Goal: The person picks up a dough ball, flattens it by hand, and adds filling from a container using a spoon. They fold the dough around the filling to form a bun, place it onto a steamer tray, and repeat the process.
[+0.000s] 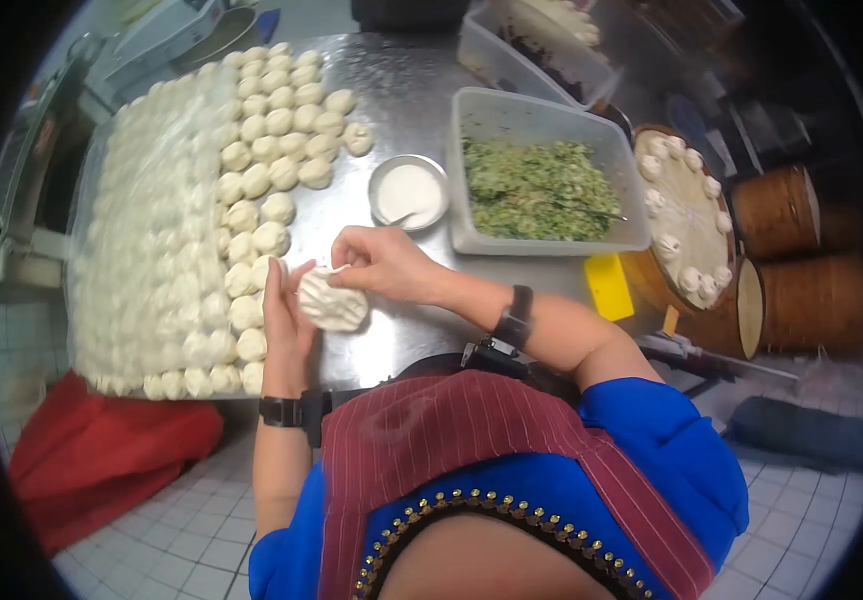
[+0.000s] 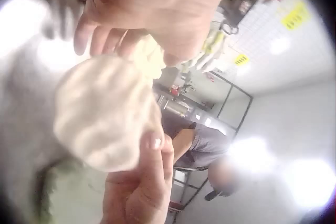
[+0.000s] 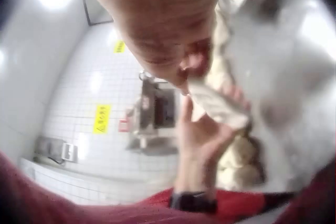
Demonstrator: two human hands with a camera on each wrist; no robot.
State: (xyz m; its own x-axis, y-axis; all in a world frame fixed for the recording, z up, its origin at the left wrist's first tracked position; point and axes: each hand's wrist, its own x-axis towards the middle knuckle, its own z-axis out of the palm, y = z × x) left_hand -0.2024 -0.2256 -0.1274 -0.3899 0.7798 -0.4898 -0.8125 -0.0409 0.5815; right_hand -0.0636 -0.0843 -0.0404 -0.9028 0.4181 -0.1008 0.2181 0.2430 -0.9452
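A flat, round dough wrapper (image 1: 334, 303) hangs between the two hands over the metal table. At its upper edge, my right hand (image 1: 389, 263) pinches the dough between thumb and fingers; the thumb (image 2: 152, 142) lies on the rim in the left wrist view. My left hand (image 1: 290, 318) is at the wrapper's left side with its fingers extended. In the right wrist view, the left hand (image 3: 202, 134) has its palm turned up beside the wrapper (image 3: 218, 107). Rows of dough pieces (image 1: 282, 175) stand just left of the hands.
Beyond the hands stand a metal bowl (image 1: 392, 215) of white powder with a spoon and a plastic tub (image 1: 552, 246) of chopped green filling. Clear plastic (image 1: 142, 230) covers many dough pieces at left. A round steamer tray (image 1: 692, 215) with pleated buns sits right, beside a yellow scraper (image 1: 608, 287).
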